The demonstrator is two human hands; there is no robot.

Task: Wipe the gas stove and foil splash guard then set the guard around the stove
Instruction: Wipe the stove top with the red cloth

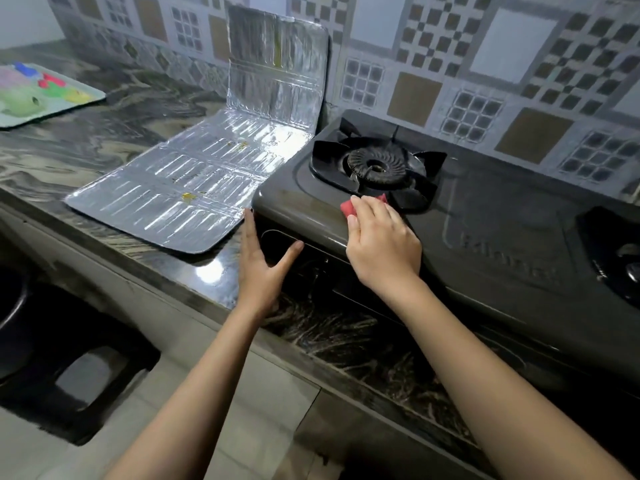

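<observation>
Now right hand (381, 244) pinches red cloth (347, 207) on glossy stove (485, 216); left hand (259, 268) splayed flat; foil guard (180, 188) ribbed.

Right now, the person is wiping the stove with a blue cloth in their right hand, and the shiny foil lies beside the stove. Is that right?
Almost. The cloth is red, not blue; the head view shows it. The right hand does hold it on the stove, and the foil guard lies beside the stove.

Single head-worn wide-angle view, forward and down, close over gas stove (485, 216) and countertop (104, 143)
</observation>
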